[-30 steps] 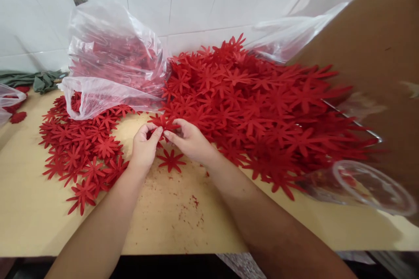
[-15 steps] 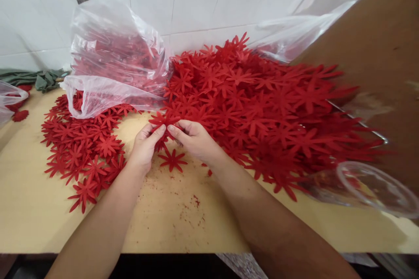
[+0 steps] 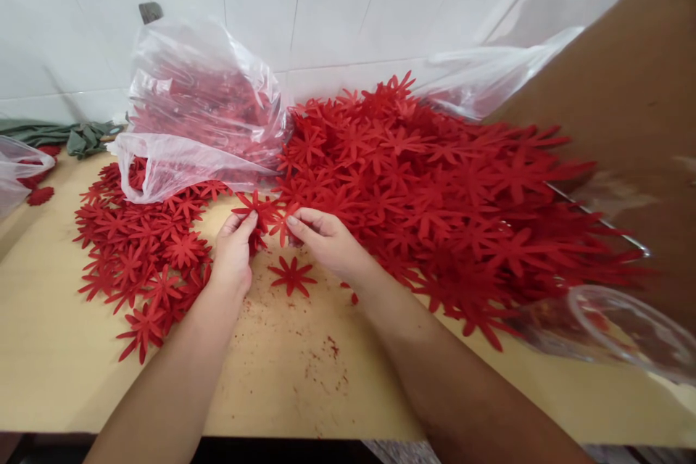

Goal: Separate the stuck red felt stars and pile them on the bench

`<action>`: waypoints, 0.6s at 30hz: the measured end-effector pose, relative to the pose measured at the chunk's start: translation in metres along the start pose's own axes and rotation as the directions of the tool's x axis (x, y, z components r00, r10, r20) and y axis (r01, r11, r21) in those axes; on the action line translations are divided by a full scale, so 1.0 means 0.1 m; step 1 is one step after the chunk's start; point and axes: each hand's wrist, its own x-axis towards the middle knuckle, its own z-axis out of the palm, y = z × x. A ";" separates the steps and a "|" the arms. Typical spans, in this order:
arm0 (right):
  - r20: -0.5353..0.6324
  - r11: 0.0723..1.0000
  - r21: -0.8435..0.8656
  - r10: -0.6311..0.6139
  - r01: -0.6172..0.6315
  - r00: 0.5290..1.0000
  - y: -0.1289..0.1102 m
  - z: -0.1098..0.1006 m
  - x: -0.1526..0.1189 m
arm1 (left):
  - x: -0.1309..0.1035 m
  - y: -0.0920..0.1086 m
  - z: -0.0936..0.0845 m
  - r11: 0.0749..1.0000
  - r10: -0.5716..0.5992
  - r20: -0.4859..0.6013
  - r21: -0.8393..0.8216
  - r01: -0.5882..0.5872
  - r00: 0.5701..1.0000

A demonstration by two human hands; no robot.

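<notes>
Between thumb and fingers, my left hand (image 3: 235, 241) pinches red petalled flower pieces (image 3: 259, 209). Just to the right, my right hand (image 3: 320, 235) is closed on another red flower piece (image 3: 283, 223), a lighter one, which overlaps or touches those in my left hand. A single red flower (image 3: 292, 276) lies flat on the table below my hands. The large heap of red flowers (image 3: 402, 181) rises at the right, and a smaller pile (image 3: 141, 246) spreads at the left.
A clear plastic bag (image 3: 206, 101) full of red pieces stands at the back left. Brown board (image 3: 647, 87) leans at the right, beside a clear plastic container (image 3: 625, 326). Red crumbs dot the tan table (image 3: 272, 391). Green cloth (image 3: 81, 139) lies at the far left.
My hands have moved slightly apart, and a lighter flower piece now shows separately in my right hand. The whole view has shifted a little.
</notes>
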 end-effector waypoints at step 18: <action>-0.372 0.714 -0.690 -0.490 0.119 0.788 -0.04 -0.19 -0.02 | -0.06 -0.01 0.04 0.945 0.050 0.135 0.315 -0.090 0.990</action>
